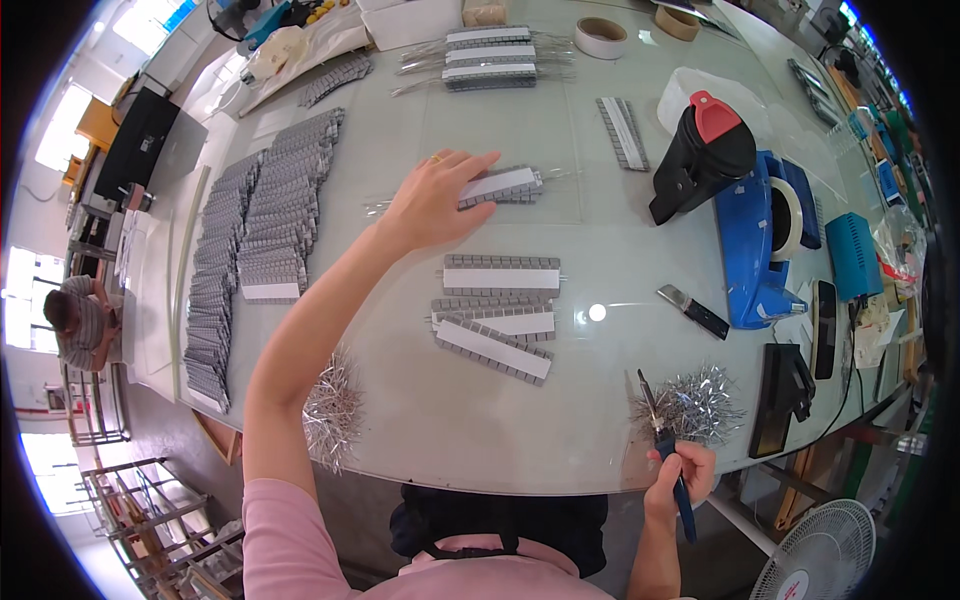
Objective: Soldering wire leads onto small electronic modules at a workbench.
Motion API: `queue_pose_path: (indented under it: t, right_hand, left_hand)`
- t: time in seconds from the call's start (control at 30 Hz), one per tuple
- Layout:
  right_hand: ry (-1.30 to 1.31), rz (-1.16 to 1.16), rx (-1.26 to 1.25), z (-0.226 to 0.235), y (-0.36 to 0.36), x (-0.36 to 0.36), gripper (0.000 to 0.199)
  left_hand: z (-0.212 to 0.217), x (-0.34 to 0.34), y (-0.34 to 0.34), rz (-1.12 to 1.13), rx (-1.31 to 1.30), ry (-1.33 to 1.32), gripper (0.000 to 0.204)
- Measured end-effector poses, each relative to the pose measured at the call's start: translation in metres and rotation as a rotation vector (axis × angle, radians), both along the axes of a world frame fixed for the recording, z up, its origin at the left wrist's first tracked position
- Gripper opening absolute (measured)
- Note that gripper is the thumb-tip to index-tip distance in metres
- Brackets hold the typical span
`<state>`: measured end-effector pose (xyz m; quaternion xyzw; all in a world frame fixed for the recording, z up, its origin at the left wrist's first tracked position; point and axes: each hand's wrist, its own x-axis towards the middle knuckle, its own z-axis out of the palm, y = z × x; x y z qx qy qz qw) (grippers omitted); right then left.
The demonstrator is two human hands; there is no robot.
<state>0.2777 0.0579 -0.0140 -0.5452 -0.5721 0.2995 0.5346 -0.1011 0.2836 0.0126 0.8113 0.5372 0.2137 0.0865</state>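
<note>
My left hand [435, 200] reaches to the table's middle, thumb at the near edge and fingers at the far edge of a small stack of grey segmented strips [510, 186] with a white band. It closes around their left end; thin wires stick out at both sides. My right hand [682, 474], near the front edge, grips a slim pointed tool [664, 438] with a dark blue handle and thin metal tip, aimed away from me. Three more banded strips [500, 275] lie in front of the left hand, the nearest one tilted across another.
Rows of overlapping grey strips [285, 215] cover the left side; a wired stack [490, 57] stands at the back. Right lie a utility knife [692, 311], blue tape dispenser [745, 250], black-and-red container [703, 155] and stapler [780, 395]. Silver wire clippings [705, 403] lie by the tool.
</note>
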Motion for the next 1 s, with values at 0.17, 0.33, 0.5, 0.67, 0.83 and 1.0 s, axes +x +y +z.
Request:
queue_pose_path:
  t: [0.17, 0.33, 0.5, 0.67, 0.83, 1.0]
  right_hand:
    - [-0.031, -0.004, -0.017, 0.001, -0.003, 0.002, 0.016]
    - [-0.002, -0.011, -0.024, 0.000, -0.002, 0.003, 0.016]
    - [0.002, -0.006, -0.011, 0.001, -0.001, -0.001, 0.016]
    - [0.000, -0.004, 0.002, 0.000, 0.000, -0.001, 0.017]
    - [0.007, -0.019, -0.004, -0.001, -0.002, 0.000, 0.018]
    - [0.009, -0.033, -0.038, -0.002, -0.004, -0.001, 0.018]
  left_hand:
    - [0.000, -0.005, 0.003, -0.019, -0.042, -0.038, 0.057]
    - [0.003, -0.005, 0.009, -0.034, -0.147, -0.099, 0.061]
    - [0.011, -0.012, 0.010, -0.041, -0.142, -0.134, 0.062]
    - [0.031, -0.019, 0.021, -0.055, -0.099, -0.170, 0.065]
    - [0.025, -0.016, 0.017, -0.123, -0.135, -0.116, 0.068]
    - [0.009, -0.019, 0.011, -0.123, -0.155, -0.111, 0.071]
